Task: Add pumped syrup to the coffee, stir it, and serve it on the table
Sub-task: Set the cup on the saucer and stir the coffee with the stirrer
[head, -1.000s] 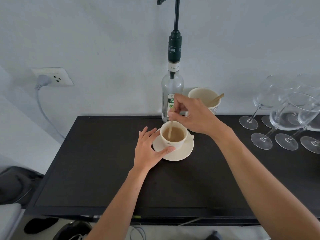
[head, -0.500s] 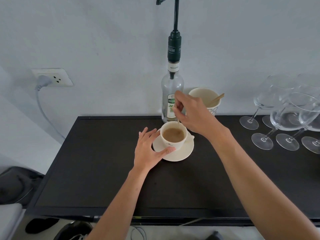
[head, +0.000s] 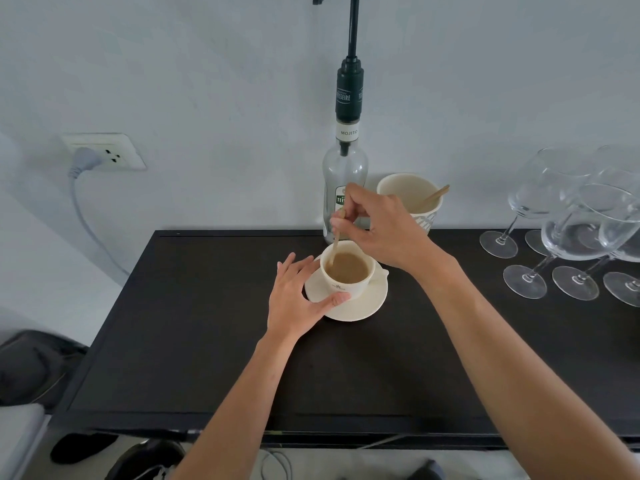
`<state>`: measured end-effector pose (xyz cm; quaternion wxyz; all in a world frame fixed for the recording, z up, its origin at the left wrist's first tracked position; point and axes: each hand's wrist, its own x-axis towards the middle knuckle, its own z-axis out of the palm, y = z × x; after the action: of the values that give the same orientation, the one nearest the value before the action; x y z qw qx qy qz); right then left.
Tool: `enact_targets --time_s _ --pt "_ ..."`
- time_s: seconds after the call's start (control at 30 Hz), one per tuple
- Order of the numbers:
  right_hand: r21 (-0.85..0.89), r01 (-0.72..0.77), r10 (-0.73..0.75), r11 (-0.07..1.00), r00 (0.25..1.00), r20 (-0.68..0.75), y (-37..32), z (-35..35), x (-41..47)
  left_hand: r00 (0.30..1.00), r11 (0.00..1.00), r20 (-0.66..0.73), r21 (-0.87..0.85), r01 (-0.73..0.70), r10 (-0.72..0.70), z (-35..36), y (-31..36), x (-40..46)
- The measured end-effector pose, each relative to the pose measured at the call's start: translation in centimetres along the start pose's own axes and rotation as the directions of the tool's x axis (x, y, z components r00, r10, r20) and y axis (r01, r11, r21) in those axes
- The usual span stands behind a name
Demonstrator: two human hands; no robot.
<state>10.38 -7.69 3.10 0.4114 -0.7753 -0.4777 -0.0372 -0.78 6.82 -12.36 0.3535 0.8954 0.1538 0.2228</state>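
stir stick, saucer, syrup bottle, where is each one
stir stick (head: pixel 335 243), head view, middle of its bare shaft
saucer (head: pixel 363 308), head view, bare front rim
syrup bottle (head: pixel 344 171), head view, clear glass shoulder

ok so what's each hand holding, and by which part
The right hand pinches a wooden stir stick near its top end. The left hand grips nothing: it rests open against the saucer beside the coffee cup.

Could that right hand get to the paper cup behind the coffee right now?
Probably yes: the paper cup stands just behind the right hand with nothing between, though that hand is pinching the wooden stirrer in the coffee cup.
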Motion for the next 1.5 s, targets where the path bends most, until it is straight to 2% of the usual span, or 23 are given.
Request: enact_targets --time_s 0.13,0.3,0.4,0.5,0.67,0.83,1.03,1.2,1.3,1.37,1.5 --pt "-0.161 0.059 -0.069 0.985 0.996 -0.062 0.7 -0.3 0.0 1.000 1.000 0.003 -0.015 0.008 -0.008 0.0 0.1 0.0" --pt "-0.001 -0.022 0.022 1.000 1.000 0.006 0.0 0.3 -0.2 1.000 1.000 0.005 0.004 0.003 -0.003 -0.1 0.2 0.0" --pt "-0.061 0.037 -0.042 0.997 0.996 -0.084 0.3 0.7 0.0 1.000 1.000 0.003 -0.009 0.002 -0.002 0.0 0.0 0.0" --pt "-0.105 0.056 -0.067 0.993 0.993 -0.102 0.7 0.1 0.0 1.000 1.000 0.002 -0.011 0.005 -0.005 0.0 0.0 0.0" --pt "0.068 -0.025 0.026 0.997 1.000 -0.012 0.2 0.3 -0.1 1.000 1.000 0.006 -0.003 -0.003 0.003 0.0 0.0 0.0" --pt "-0.134 0.060 -0.072 0.989 0.994 -0.087 0.6 0.1 -0.1 1.000 1.000 0.008 -0.005 0.012 -0.012 0.0 0.1 0.0" --pt "0.022 0.001 -0.001 1.000 1.000 0.003 -0.1 -0.1 -0.4 1.000 1.000 0.008 0.002 0.008 -0.008 0.0 0.0 0.0" --pt "-0.128 0.025 -0.030 0.991 0.999 -0.034 0.3 -0.8 -0.1 1.000 1.000 0.014 0.001 0.023 -0.023 -0.1 0.2 0.0" --pt "0.007 0.014 -0.014 1.000 0.999 0.035 -0.3 -0.9 -0.3 1.000 1.000 0.017 -0.001 0.025 -0.025 -0.2 0.3 -0.1" --pt "0.063 0.018 -0.019 0.998 1.000 0.012 -0.5 -0.4 -0.2 1.000 1.000 0.013 0.003 0.022 -0.022 -0.2 0.3 -0.1" --pt "-0.148 0.065 -0.075 0.987 0.995 -0.060 0.1 -0.5 0.1 1.000 1.000 0.012 -0.006 0.028 -0.028 -0.2 0.3 -0.1"
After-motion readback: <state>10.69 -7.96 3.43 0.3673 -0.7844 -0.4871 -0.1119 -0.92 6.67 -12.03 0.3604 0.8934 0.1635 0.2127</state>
